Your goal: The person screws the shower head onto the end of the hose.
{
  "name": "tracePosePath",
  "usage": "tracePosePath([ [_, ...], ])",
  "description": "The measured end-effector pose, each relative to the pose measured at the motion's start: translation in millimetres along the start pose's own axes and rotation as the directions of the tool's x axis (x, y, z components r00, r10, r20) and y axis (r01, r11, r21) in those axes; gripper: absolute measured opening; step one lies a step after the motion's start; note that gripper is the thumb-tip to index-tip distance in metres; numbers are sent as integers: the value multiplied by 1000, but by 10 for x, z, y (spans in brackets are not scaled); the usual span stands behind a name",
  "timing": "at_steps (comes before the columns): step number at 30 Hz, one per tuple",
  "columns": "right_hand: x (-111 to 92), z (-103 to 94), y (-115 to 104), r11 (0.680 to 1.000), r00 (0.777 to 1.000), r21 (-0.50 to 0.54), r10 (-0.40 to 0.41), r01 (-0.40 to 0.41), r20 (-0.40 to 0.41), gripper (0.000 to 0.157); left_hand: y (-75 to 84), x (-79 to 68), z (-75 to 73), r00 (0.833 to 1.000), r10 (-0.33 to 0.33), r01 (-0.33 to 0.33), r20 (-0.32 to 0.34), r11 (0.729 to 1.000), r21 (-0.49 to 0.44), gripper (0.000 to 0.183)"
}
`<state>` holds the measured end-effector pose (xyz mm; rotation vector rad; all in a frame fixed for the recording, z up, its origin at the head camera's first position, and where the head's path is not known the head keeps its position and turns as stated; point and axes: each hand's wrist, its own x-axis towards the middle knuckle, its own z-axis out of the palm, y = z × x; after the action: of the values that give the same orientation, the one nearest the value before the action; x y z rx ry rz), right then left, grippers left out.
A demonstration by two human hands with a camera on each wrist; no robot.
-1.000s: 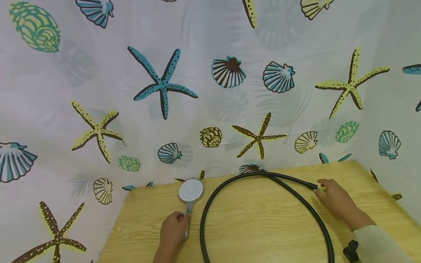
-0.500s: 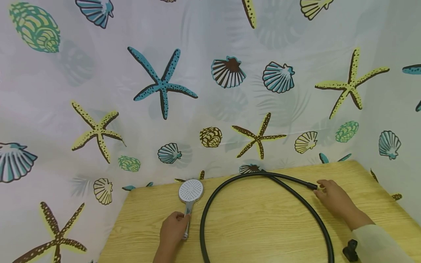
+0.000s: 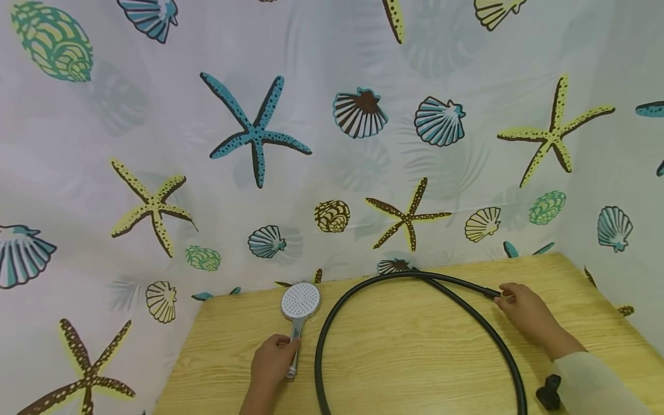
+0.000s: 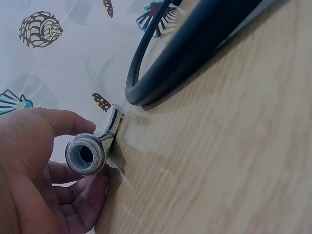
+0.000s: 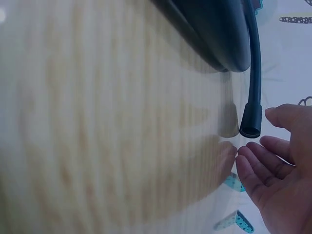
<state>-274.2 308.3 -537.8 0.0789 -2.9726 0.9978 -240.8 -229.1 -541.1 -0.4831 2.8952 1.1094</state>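
Observation:
A hand shower (image 3: 301, 301) with a round, white-faced spray head lies face up at the left of the wooden table. My left hand (image 3: 273, 358) holds its chrome handle between thumb and fingers. The threaded open end of the handle (image 4: 86, 155) faces the left wrist camera. A black shower hose (image 3: 320, 346) curves in a wide loop across the middle. My right hand (image 3: 528, 313) is at the hose's end fitting (image 5: 250, 122), its thumb on one side and its fingers spread below, with a gap showing around the fitting in the right wrist view.
The wooden table (image 3: 415, 346) meets a white curtain (image 3: 332, 167) printed with shells and starfish at its back and sides. A small black mount (image 3: 550, 392) sits by the right sleeve (image 3: 596, 380). The hose crosses itself near the back edge.
My right hand has shifted slightly left, and its fingertips now overlap the hose's end in the head view. The left hand and hand shower stay nearly in place.

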Motion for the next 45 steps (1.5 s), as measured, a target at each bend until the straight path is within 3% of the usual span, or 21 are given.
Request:
tracePosePath([
  [11,32,-9,39,995,998,85,48,-52,51,60,-7,49,-4,997,-54,57,54,997,-52,47],
  [18,57,15,62,992,996,104,63,-69,62,56,-16,44,-8,997,-42,46,68,997,-55,46],
  [30,114,53,124,996,999,81,22,-24,33,44,1,35,-44,995,-33,38,95,998,-44,47],
  [40,109,23,174,987,996,154,21,-34,84,45,-22,38,-58,992,-57,65,111,995,-70,46],
  [45,108,15,179,989,996,144,11,-24,90,45,-49,53,-61,991,-66,76,113,993,-92,46],
])
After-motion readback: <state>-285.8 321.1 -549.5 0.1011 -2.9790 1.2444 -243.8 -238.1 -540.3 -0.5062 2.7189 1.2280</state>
